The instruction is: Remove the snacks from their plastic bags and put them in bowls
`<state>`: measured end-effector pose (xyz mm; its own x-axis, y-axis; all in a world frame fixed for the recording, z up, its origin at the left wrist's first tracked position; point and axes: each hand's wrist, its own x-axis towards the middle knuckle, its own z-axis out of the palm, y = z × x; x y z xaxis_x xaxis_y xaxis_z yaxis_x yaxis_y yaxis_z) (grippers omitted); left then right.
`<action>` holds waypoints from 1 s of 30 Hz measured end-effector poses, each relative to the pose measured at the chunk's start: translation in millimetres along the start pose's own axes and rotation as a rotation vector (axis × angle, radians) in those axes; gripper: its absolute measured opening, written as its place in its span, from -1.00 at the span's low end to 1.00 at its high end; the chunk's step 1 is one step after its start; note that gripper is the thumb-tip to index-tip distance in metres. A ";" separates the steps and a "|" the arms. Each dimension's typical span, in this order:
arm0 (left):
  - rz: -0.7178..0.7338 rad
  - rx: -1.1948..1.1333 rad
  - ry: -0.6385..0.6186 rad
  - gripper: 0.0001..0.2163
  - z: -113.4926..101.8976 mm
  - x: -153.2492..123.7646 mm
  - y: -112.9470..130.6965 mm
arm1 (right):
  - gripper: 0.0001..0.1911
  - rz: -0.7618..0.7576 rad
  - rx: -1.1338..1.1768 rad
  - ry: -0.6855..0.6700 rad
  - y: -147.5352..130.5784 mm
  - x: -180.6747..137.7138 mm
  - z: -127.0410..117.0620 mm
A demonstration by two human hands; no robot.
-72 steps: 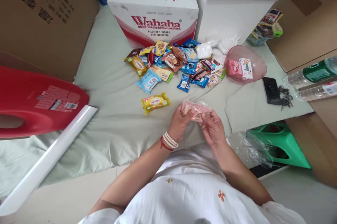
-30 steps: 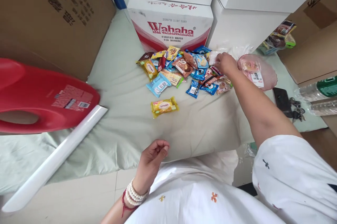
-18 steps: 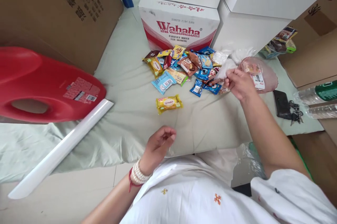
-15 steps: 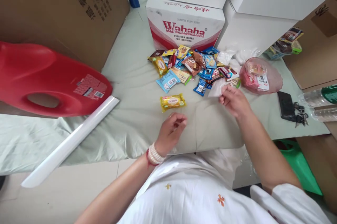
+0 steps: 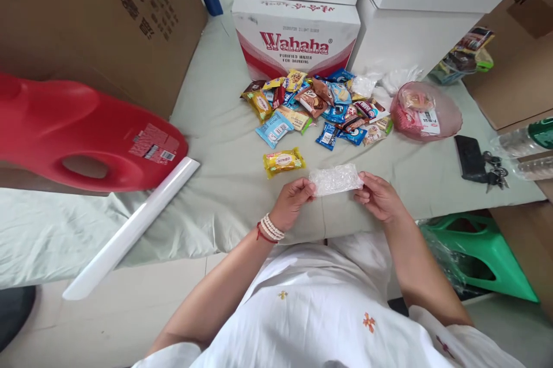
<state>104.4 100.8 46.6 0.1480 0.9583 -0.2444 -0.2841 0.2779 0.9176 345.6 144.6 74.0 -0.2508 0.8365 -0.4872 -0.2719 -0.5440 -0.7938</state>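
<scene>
Between my two hands a clear, crinkled plastic bag [image 5: 336, 180] is stretched out flat above the cloth. My left hand [image 5: 294, 200] pinches its left end, thumb on top. At the other end, the fingers of my right hand [image 5: 380, 194] grip its right edge. Just beyond my left hand lies a yellow-wrapped snack [image 5: 284, 162], apart from the others. Farther back, a heap of small wrapped snacks [image 5: 311, 102] in blue, brown, yellow and red wrappers is spread in front of a Wahaha water box [image 5: 296, 40].
Crumpled clear bags [image 5: 401, 78] lie behind a pink translucent bowl [image 5: 451, 120] that holds packets. A black case [image 5: 470, 158] and keys [image 5: 496, 175] are at the right. On the left stand a red jug [image 5: 108, 137] and a white tube [image 5: 133, 227] overhanging the table edge.
My right hand has brought the plastic bag from beside the snack heap toward me. My left hand has moved slightly right and taken hold of its other end.
</scene>
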 end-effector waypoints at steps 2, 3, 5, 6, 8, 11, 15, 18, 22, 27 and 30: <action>0.034 0.023 -0.024 -0.56 2.2 -4.7 4.0 | -0.54 -0.117 -0.110 0.127 6.8 -0.8 -1.2; 0.055 0.052 -0.023 -0.56 4.4 -6.9 6.1 | -0.56 -0.206 -0.179 0.223 11.5 -2.5 0.0; 0.095 0.109 -0.004 -0.57 9.3 -10.9 10.0 | -0.64 -0.416 -0.318 0.406 20.4 -8.8 5.7; 0.105 0.130 0.002 -0.58 11.8 -12.7 11.6 | -0.69 -0.519 -0.391 0.445 23.6 -12.8 9.9; 0.102 0.161 -0.011 -0.57 15.7 -15.6 13.8 | -0.71 -0.672 -0.563 0.346 25.9 -19.9 19.9; 0.097 0.215 -0.063 -0.53 16.9 -18.3 15.5 | -0.71 -0.783 -0.837 0.027 19.2 -23.6 31.3; 0.106 0.204 -0.055 -0.51 5.7 -21.4 19.1 | -0.82 -0.778 -0.857 -0.091 3.0 -24.3 22.5; 0.065 0.151 -0.066 -0.51 -10.5 -25.5 26.4 | -0.77 -0.683 -0.554 -0.058 -2.6 -30.4 3.4; -0.005 0.229 -0.179 -0.53 -32.1 -30.9 39.3 | -0.67 -0.502 -0.077 0.084 -1.4 -35.2 -14.1; -0.060 0.560 -0.300 -0.58 -44.4 -46.8 47.9 | -0.71 -0.482 -0.027 0.219 3.5 -25.2 -15.3; 0.012 0.711 -0.455 -0.71 -43.0 -65.1 52.4 | -0.73 -0.498 -0.023 0.159 9.9 -17.1 -13.2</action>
<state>39.1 55.9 97.2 0.5596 0.7983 -0.2226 0.3530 0.0134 0.9355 359.5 125.8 69.7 0.0481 0.9941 -0.0969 -0.3019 -0.0780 -0.9502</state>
